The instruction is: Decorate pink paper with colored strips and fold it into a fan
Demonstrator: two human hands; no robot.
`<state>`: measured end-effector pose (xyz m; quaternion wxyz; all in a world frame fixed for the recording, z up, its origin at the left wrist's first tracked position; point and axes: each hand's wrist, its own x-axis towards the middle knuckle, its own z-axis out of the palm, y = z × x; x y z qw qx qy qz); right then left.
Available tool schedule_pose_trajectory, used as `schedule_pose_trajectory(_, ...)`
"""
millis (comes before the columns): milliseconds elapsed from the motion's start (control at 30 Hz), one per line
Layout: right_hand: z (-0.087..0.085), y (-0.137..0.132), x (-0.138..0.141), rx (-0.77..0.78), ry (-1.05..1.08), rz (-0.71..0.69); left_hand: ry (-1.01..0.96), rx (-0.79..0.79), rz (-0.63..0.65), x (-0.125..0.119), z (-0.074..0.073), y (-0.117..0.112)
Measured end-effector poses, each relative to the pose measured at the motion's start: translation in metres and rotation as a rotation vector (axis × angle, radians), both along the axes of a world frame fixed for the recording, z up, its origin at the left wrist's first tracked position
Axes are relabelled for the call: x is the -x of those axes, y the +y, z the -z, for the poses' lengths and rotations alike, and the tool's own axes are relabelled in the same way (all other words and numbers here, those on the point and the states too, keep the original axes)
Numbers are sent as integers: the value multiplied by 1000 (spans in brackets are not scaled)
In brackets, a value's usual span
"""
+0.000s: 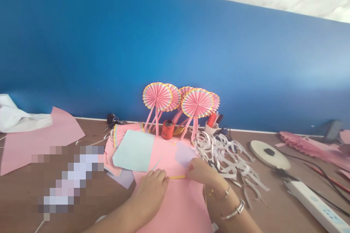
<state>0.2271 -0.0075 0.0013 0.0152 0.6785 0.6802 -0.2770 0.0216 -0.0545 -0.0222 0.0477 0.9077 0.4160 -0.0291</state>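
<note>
A large sheet of pink paper (pixel 175 204) lies in front of me, with a narrow yellow paper strip (pixel 177 177) running across it. The fingers of my left hand (pixel 151 189) are curled down at the strip's left end, close together; their tips are hidden. At the other end, my right hand (pixel 199 170) is closed in a pinch on the strip, with bangles at its wrist. Just beyond my hands, a pale blue paper sheet (pixel 135 151) and a lilac piece (pixel 185 154) lie on more pink paper.
Pleated pink paper fans (pixel 157 96) stand on legs against the blue partition (pixel 109 51). Before them sits a red container (pixel 167 130). Curled white strips (pixel 222 149) heap to the right, near a round white disc (pixel 270 154) and a power strip (pixel 317 204). Pink sheets (pixel 41 142) lie left.
</note>
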Motion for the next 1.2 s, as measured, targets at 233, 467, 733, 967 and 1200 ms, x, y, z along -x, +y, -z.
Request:
schedule_pose_trajectory(233,-5,-1,-2,5,-84,-21,24,27,-2,0,-2,1)
schedule_pose_trajectory(467,-2,0,0,-17,-154,-30,35,34,-5,-2,-5,0)
schedule_pose_trajectory(733,2,1,-1,-22,-178,-34,37,13,0,0,1,1)
schedule_pose_trajectory(967,1,0,1,-15,-183,-20,28,4,-6,-1,0,0)
schedule_pose_trajectory(1200,-8,0,-1,-6,-213,47,6,-16,-5,0,6,-1)
